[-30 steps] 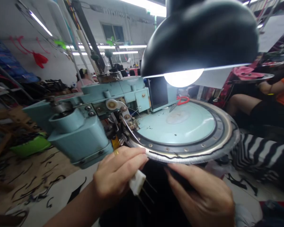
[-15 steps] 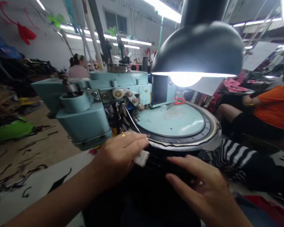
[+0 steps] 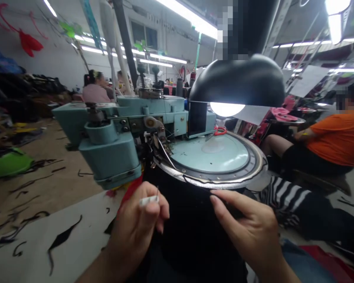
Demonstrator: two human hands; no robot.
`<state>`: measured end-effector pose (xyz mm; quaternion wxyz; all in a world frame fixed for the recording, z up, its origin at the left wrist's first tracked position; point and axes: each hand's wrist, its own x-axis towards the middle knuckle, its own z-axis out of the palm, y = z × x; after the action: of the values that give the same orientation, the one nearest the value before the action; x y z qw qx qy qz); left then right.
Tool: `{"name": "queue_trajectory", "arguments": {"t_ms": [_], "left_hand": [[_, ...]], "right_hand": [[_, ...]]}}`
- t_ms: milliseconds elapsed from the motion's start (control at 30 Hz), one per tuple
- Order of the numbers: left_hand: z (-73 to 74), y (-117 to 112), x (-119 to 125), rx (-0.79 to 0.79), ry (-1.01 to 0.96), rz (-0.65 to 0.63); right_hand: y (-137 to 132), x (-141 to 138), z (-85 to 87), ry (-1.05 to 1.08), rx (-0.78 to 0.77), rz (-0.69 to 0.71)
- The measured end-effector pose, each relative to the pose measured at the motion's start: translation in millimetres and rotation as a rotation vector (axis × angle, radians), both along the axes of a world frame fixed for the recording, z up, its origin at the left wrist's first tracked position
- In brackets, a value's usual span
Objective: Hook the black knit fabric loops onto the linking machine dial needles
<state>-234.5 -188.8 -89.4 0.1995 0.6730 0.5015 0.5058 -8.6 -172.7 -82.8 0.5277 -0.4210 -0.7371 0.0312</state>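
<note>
My left hand (image 3: 144,216) is closed around a small white-handled tool (image 3: 149,201) with a thin dark point sticking up. It sits in front of the dial, apart from the needles. At the dial's front edge, my right hand (image 3: 244,220) pinches the upper edge of a black fabric (image 3: 188,232) between thumb and forefinger. The fabric hangs down from the rim of the round linking dial (image 3: 221,184), which has a ring of fine metal needles and a pale green centre plate (image 3: 227,157). Much of the cloth's lower part is too dark to make out.
A green machine head (image 3: 109,153) stands left of the dial, and a lit black lamp (image 3: 238,84) hangs above it. Red-handled scissors (image 3: 220,131) lie on the plate. Black-and-white striped cloth (image 3: 286,196) is at right, near a seated person in orange (image 3: 336,137).
My left hand has drawn back from the dial's rim, down and to the left, turning the white tool upward. My right hand stays at the fabric edge, its fingertips closer together.
</note>
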Motion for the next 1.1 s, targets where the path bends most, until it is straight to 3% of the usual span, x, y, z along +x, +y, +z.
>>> {"name": "queue_trajectory", "arguments": {"t_ms": [100,200,367,833,967,1100], "left_hand": [[-23.1,5.8,17.4,-0.316,-0.368,-0.195],[-31.8,25.8,27.2,-0.393,-0.496,-0.210],[-27.1,48.5,26.6,-0.387,-0.480,-0.223],[-21.8,40.5,37.9,-0.456,-0.478,-0.266],[-24.9,41.4,38.6,-0.453,-0.483,-0.270],[-31.7,40.0,30.5,-0.466,-0.517,-0.278]], "right_hand": [[-3.3,-1.7,1.4,-0.076,0.118,0.015],[-5.9,-3.2,-0.1,-0.150,0.216,0.012],[-6.2,-4.3,-6.6,-0.018,0.077,-0.036],[-6.5,-1.6,-7.7,0.110,0.002,-0.098],[-9.1,-0.6,-3.6,0.064,0.040,-0.058],[-14.7,-2.5,1.1,-0.053,0.215,0.000]]}}
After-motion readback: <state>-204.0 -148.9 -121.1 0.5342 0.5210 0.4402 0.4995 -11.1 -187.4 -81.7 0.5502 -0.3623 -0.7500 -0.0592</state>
